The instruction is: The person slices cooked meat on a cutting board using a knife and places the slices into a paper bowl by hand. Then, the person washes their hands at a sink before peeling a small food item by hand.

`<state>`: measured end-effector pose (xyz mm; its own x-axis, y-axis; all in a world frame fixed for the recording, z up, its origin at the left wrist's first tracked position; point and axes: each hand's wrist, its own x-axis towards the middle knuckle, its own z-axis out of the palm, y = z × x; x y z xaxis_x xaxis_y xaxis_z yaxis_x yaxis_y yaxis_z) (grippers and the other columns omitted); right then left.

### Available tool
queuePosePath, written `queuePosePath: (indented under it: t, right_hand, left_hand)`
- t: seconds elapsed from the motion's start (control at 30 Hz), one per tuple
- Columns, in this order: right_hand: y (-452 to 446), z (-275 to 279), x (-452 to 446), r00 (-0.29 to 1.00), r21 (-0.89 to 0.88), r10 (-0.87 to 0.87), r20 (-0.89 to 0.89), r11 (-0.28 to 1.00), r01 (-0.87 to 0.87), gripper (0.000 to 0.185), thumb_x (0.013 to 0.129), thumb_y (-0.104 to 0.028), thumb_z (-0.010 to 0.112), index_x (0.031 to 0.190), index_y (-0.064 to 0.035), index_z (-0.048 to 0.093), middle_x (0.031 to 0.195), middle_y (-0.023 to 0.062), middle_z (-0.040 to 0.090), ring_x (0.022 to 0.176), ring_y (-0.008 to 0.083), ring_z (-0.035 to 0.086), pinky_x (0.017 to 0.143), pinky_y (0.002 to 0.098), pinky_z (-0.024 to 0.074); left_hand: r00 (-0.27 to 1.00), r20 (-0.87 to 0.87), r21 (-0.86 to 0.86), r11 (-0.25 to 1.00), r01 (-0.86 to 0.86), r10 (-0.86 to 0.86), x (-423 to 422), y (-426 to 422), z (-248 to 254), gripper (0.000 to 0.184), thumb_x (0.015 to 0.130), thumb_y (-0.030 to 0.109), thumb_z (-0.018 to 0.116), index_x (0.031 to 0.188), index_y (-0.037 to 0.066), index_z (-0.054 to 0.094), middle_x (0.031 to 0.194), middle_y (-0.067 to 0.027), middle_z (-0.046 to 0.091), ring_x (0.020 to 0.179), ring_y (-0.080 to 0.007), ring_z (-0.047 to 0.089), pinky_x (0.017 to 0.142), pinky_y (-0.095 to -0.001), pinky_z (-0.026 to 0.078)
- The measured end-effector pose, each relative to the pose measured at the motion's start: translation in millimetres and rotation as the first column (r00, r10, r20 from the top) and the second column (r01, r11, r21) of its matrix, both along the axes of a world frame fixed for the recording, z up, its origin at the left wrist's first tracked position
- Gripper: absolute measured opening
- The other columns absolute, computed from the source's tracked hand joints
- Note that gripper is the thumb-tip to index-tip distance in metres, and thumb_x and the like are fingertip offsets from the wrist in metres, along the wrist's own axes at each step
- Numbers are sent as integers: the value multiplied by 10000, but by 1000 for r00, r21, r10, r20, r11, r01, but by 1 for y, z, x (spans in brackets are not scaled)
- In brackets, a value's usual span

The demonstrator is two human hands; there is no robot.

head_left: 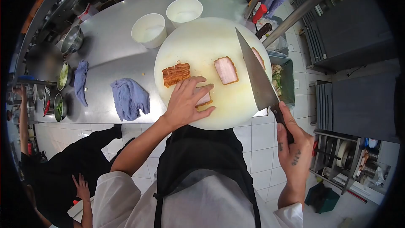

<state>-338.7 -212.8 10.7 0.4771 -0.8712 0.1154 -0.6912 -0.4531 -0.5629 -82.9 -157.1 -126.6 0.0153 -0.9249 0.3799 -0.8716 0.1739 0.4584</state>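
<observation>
My left hand (185, 103) is over the round white cutting board (190, 42), its thumb and fingers around the edges of a piece of roast pork belly (204, 99) that it partly covers. My right hand (293, 143) is closed on the dark handle of a large kitchen knife (257, 76). The blade points up and away, slanting over the board's right side. A browned pork chunk (176, 74) lies just beyond my left fingers. Another cut piece (226, 70) lies pale side up nearer the blade. A further piece (258, 58) is partly hidden behind the knife.
Two white bowls (149, 30) (184, 12) stand behind the board on the steel table (109, 55). Blue cloths (130, 99) (80, 82) and metal bowls (72, 40) are to the left. A bin with scraps (282, 80) stands at right. Another person in black (71, 160) is at lower left.
</observation>
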Motion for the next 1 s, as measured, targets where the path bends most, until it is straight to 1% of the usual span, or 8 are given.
queuePosePath:
  t: [0.07,0.27,0.37,0.43,0.57,0.63,0.7,1.0]
  right_hand:
    - [-1,3,-2,1000,16,-16,-6,1000,16,452,865,38,591,1296,-100,590,669,169,579,513,211,468,554,294,453]
    - [-13,6,-16,1000,38,-26,-2,999,26,450,863,37,596,1292,-98,593,682,174,582,520,211,472,570,293,465]
    - [-22,7,-24,1000,31,6,12,999,-6,448,862,36,598,1290,-93,594,696,177,598,525,214,499,577,297,472]
    - [-29,3,-31,999,26,30,20,999,-31,446,861,36,598,1288,-90,595,703,179,606,528,216,515,580,301,475]
    - [-42,-10,-37,982,-8,147,118,989,-147,429,856,37,597,1269,-77,605,687,172,606,533,247,549,580,325,479]
    - [-44,-11,-35,980,-2,166,108,986,-167,421,857,36,594,1264,-72,607,673,168,599,532,263,554,578,334,479]
    - [-45,-7,-30,987,135,160,5,978,-159,369,875,6,573,1238,-48,611,811,248,630,660,330,663,657,343,509]
    - [-29,-8,4,983,146,181,-31,974,-175,386,841,40,583,1219,-28,614,720,233,608,604,378,609,603,389,493]
  left_hand:
    - [999,25,-52,998,-40,41,-12,-12,8,461,744,356,743,1075,59,622,1101,-119,530,990,-310,536,831,-396,443]
    - [920,-50,193,907,-374,390,-48,-86,0,636,750,371,724,1159,-61,498,1095,-200,509,968,-378,518,855,-439,438]
    - [958,39,190,940,-285,283,-47,-101,-9,655,745,328,717,1208,-53,453,1142,-206,506,1038,-391,512,898,-455,434]
    - [973,-215,180,975,129,-89,-29,-94,-15,674,726,225,747,1263,-31,430,1239,-216,478,1169,-372,484,985,-447,410]
    - [985,-85,75,985,155,-149,-17,-83,19,663,702,181,743,1270,12,446,1262,-197,480,1191,-352,491,999,-423,409]
    - [969,-180,308,945,-106,168,-30,-74,34,606,689,130,719,1223,-9,468,1230,-201,494,1129,-374,509,978,-415,425]
    - [982,-132,351,933,-82,137,-29,-80,14,606,688,146,728,1218,-7,477,1217,-193,500,1117,-373,515,968,-412,431]
    - [985,-170,259,964,62,-18,-4,-73,16,496,698,157,747,1123,7,540,1127,-152,538,1068,-341,548,929,-400,451]
